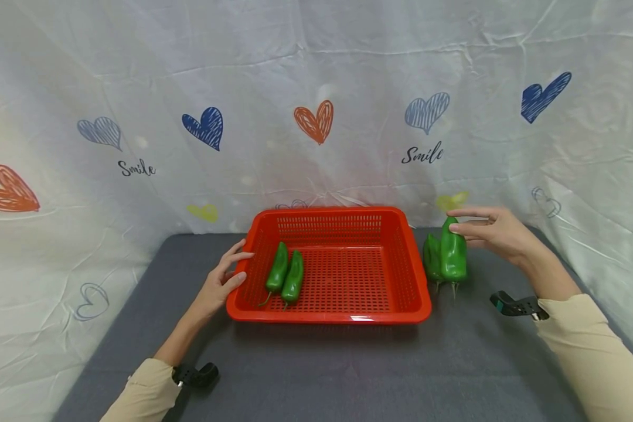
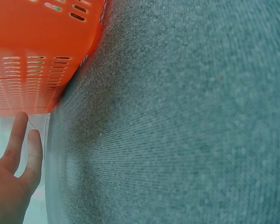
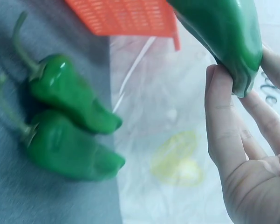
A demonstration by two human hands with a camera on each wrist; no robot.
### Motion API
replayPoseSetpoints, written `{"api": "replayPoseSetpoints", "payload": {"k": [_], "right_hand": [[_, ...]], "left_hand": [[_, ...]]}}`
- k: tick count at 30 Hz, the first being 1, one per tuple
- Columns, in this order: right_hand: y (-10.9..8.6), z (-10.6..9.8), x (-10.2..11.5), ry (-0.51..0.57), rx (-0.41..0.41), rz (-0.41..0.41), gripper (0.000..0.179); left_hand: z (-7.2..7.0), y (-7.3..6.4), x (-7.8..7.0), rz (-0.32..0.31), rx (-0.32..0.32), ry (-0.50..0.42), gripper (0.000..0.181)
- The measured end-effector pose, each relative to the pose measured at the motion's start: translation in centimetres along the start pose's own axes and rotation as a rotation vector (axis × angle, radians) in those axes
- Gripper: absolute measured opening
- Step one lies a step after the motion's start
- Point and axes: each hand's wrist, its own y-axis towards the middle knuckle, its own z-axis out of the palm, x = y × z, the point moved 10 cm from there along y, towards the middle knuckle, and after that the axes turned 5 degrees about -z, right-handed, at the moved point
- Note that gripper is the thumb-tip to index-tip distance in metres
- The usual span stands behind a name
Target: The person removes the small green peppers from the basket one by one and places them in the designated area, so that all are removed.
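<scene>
My right hand (image 1: 487, 234) pinches a glossy green chili pepper (image 1: 453, 255) by its pointed tip, so its stem end hangs down. In the right wrist view, two more green peppers (image 3: 74, 93) lie side by side on the table beneath it. The head view shows one of these, a pepper (image 1: 431, 258), just right of the red plastic basket (image 1: 327, 317); the held pepper mostly hides the other. Inside the basket, two green peppers (image 1: 293, 276) lie along its left side. My left hand (image 1: 218, 287) rests on the basket's left rim, fingers spread and fairly straight.
A dark grey cloth (image 1: 337, 375) covers the table under the basket. Behind and at the sides hangs a pale curtain (image 1: 369, 70) printed with hearts and "Smile". Black wrist straps (image 1: 519, 306) sit at both cuffs.
</scene>
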Motion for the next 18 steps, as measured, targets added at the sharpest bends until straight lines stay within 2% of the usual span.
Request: {"api": "replayPoseSetpoints", "payload": {"k": [12,18], "right_hand": [[-1.3,-2.6,-3.4,-0.035,-0.023,0.043,0.041],[-1.6,-3.8,-4.4,-0.077,-0.015,0.057,0.042]], "left_hand": [[0.1,0.0,-0.3,0.009,0.0,0.015,0.042],[0.1,0.0,-0.3,0.004,0.002,0.0,0.042]]}}
